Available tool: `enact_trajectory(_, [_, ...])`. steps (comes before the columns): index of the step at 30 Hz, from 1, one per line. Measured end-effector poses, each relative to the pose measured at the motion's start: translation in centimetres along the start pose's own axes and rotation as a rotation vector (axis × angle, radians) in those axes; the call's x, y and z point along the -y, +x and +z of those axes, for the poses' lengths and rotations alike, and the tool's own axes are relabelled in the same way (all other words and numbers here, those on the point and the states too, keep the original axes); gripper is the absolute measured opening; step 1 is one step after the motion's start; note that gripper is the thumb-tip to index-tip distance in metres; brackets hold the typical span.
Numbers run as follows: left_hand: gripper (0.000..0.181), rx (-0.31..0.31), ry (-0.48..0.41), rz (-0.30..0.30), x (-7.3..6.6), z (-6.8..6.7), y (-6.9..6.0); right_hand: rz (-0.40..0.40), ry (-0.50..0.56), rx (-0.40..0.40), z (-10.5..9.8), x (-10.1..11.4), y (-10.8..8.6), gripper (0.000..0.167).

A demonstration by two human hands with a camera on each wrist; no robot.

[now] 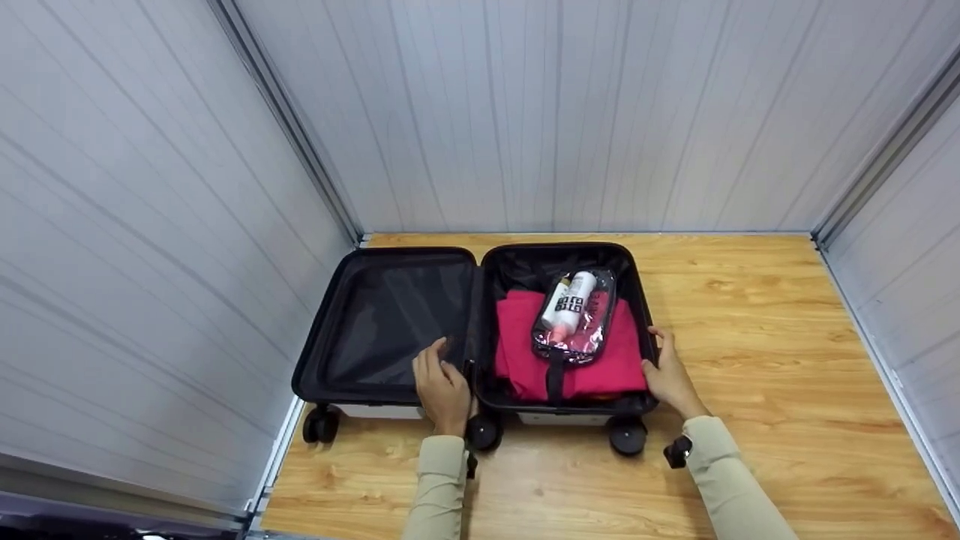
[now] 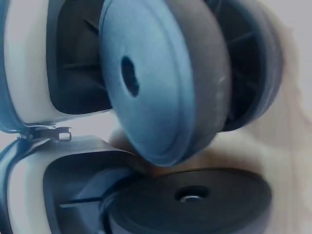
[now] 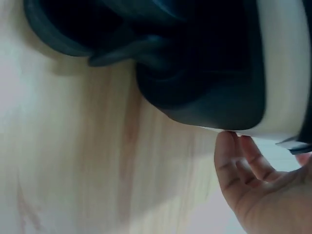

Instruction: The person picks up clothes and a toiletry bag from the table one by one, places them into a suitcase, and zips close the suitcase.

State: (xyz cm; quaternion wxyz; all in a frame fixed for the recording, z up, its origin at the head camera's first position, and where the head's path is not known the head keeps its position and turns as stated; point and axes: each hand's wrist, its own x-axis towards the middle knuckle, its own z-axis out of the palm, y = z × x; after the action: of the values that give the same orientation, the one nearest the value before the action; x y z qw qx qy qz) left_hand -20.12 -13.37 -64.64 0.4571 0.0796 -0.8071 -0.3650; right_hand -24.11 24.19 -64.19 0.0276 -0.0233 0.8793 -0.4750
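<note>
An open black-lined suitcase lies flat with its two halves side by side. Folded bright pink clothing fills much of the right half. On top sits a clear toiletry pouch with white bottles inside. My left hand hovers at the near end of the left half, by the hinge, its fingers loosely bent and holding nothing. My right hand grips the right half's outer edge. In the right wrist view its fingers press against the outer shell, with the thumb by the rim.
Black wheels stick out from the near side of both halves; the left wrist view shows a wheel and a zipper pull up close. Wood-look flooring surrounds the suitcase. Pale panel walls enclose the back and sides.
</note>
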Motion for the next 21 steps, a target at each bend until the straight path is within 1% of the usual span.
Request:
enact_trajectory(3, [0.045, -0.089, -0.007, 0.005, 0.4, -0.2, -0.4, 0.014, 0.029, -0.02, 0.0, -0.1, 0.0, 0.061])
enact_trajectory(5, [0.046, -0.148, 0.014, -0.004, 0.6, -0.4, -0.6, 0.022, 0.054, -0.023, 0.1, -0.2, 0.0, 0.061])
enact_trajectory(7, [0.044, -0.212, 0.062, -0.039, 1.0, -0.6, -0.7, 0.028, 0.077, -0.024, 0.2, -0.3, 0.0, 0.062])
enact_trajectory(9, [0.041, -0.276, 0.105, -0.104, 1.3, -0.9, -1.0, 0.037, 0.101, -0.023, 0.2, -0.4, -0.1, 0.062])
enact_trajectory(10, [0.04, -0.305, 0.119, -0.147, 1.5, -1.0, -1.2, 0.042, 0.107, -0.024, 0.2, -0.5, -0.1, 0.062])
enact_trajectory(12, [0.045, -0.344, 0.165, -0.261, 1.7, -1.3, -1.5, 0.051, 0.116, -0.025, 0.2, -0.6, -0.3, 0.062])
enact_trajectory(15, [0.065, -0.373, 0.192, -0.441, 1.9, -1.8, -2.0, 0.063, 0.108, -0.027, 0.2, -0.6, -0.4, 0.062])
enact_trajectory(17, [0.079, -0.367, 0.186, -0.563, 2.0, -2.0, -2.2, 0.067, 0.108, -0.027, 0.2, -0.6, -0.4, 0.062])
enact_trajectory(19, [0.089, -0.353, 0.129, -0.665, 2.1, -2.2, -2.3, 0.072, 0.11, -0.03, 0.2, -0.5, -0.4, 0.063])
enact_trajectory(21, [0.097, -0.326, 0.073, -0.746, 2.0, -2.3, -2.3, 0.078, 0.12, -0.035, 0.2, -0.5, -0.3, 0.062])
